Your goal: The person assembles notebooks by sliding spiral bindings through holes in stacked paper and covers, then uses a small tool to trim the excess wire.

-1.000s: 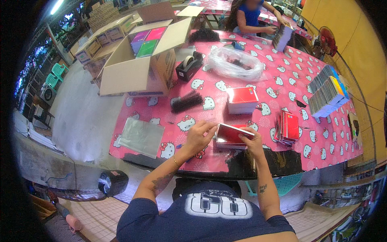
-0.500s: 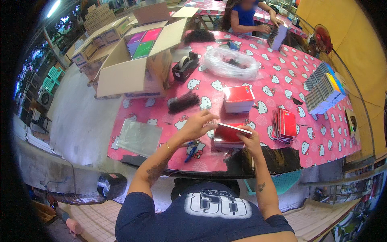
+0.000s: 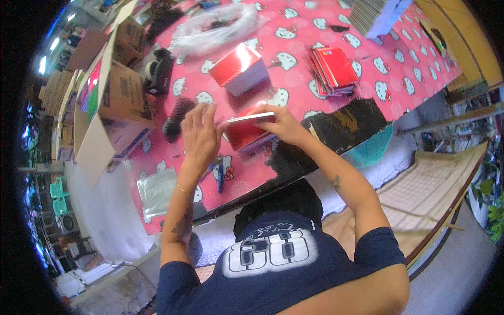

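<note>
both hands grip a red booklet stack (image 3: 248,131) above the desk (image 3: 294,58) edge: left hand (image 3: 198,134) pinches its left end, right hand (image 3: 278,123) clasps its top. open cardboard box (image 3: 113,100) holds pink and green packs.

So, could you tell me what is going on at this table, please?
A person in a dark blue shirt holds a flat red packet over the near edge of the table with the pink patterned cloth. The right hand has a grip on its right end, and the left hand is at its left end, fingers raised. A blue pen lies just below the hands, a clear plastic sleeve to the left, and more red packets sit further back.
</note>
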`<state>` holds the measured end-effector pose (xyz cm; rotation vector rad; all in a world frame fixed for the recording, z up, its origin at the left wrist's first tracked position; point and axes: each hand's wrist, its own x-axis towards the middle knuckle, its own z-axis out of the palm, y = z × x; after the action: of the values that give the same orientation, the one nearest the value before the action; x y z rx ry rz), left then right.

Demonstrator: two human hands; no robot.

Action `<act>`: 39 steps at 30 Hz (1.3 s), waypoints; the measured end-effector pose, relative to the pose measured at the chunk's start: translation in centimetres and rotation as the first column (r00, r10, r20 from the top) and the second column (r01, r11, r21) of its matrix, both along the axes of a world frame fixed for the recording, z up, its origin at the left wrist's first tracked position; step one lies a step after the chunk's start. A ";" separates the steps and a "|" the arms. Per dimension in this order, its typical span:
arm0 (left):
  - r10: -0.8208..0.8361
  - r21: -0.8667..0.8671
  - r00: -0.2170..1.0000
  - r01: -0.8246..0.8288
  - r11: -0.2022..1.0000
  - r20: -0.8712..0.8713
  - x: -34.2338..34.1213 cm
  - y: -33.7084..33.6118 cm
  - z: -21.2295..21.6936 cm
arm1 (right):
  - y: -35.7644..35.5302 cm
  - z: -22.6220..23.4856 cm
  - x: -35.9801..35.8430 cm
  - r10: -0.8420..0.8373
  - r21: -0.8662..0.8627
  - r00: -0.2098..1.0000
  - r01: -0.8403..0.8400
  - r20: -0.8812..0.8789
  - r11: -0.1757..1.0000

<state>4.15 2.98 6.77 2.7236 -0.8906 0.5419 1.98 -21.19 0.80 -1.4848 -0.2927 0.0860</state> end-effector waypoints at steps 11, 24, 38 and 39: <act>-0.018 -0.067 1.000 0.019 0.998 0.022 -0.4 -0.5 -2.0 | 0.0 -0.6 -0.1 -0.055 0.078 0.998 0.057 -0.030 0.995; -0.240 -0.100 0.934 0.221 0.970 -0.266 1.7 -0.4 1.0 | 0.1 -1.2 0.0 -0.074 -0.066 0.984 0.086 0.161 0.994; 0.037 0.210 0.999 -0.032 0.977 -0.019 -7.4 -0.4 -10.4 | 0.4 -0.5 -0.5 -0.100 -0.087 0.984 0.114 0.148 0.990; 0.091 0.124 0.996 -0.092 0.988 0.009 -6.0 -1.3 -8.9 | 0.1 -0.6 -0.4 -0.104 -0.091 0.983 0.119 0.151 0.989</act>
<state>-1.81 1.67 -2.17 2.8884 -0.8295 0.5243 1.58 -21.13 0.24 -1.6075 -0.3264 -0.1002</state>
